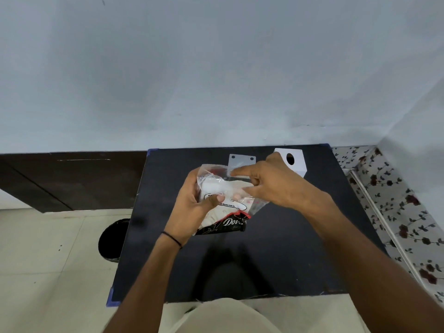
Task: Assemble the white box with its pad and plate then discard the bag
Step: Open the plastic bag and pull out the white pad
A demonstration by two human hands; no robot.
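Note:
A clear plastic bag [223, 200] with a black and red printed end is held above the black table [276, 248]. My left hand [189, 212] grips the bag's left side, thumb pressed on its front. My right hand [271, 181] pinches the bag's upper right edge, index finger stretched along it. Something white, probably the pad [213, 186], shows inside the bag. The white box [292, 161], with a round hole in its face, stands at the table's far right, partly behind my right hand. A white plate [241, 159] with two dark holes lies flat beyond the bag.
A black round bin [113, 239] stands on the tiled floor left of the table. A dark skirting runs along the grey wall behind. A floral-patterned surface [394, 212] borders the table on the right. My lap sits at the table's near edge.

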